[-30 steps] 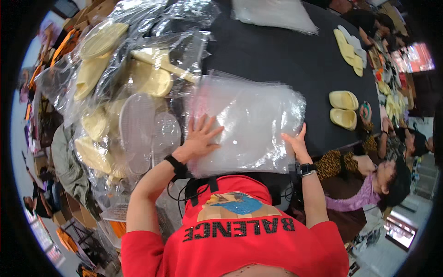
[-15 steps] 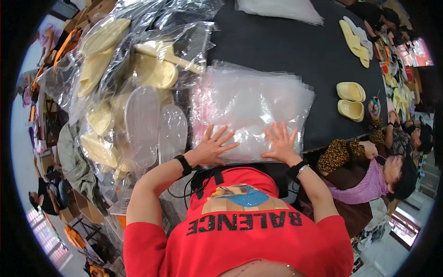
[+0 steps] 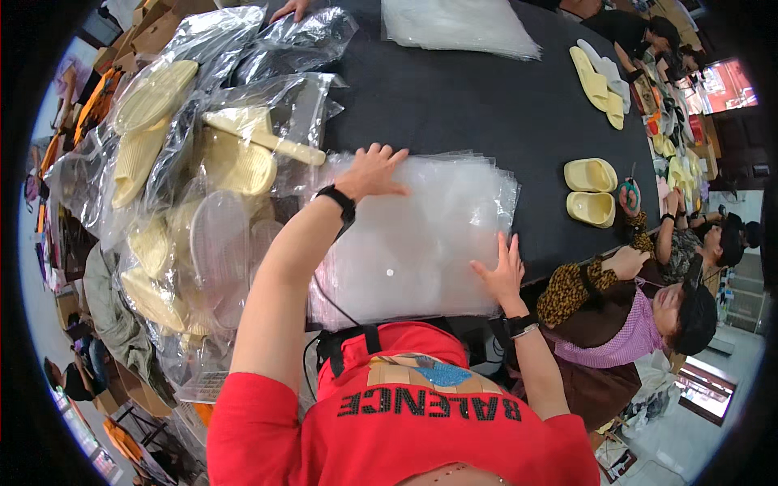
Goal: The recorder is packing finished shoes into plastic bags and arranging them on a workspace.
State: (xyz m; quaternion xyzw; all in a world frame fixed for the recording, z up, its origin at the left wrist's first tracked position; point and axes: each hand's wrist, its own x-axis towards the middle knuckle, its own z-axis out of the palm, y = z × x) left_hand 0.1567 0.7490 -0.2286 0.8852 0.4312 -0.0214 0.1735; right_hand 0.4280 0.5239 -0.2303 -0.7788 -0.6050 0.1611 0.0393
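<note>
Pressing flat, both hands lie open on the stack of clear plastic bags [image 3: 421, 235] on the black bench [image 3: 454, 97]: left hand [image 3: 371, 172] at its far left corner, right hand [image 3: 500, 271] at the near right edge. The stack's long axis runs left-right. Bagged yellow slippers [image 3: 174, 154] pile left.
</note>
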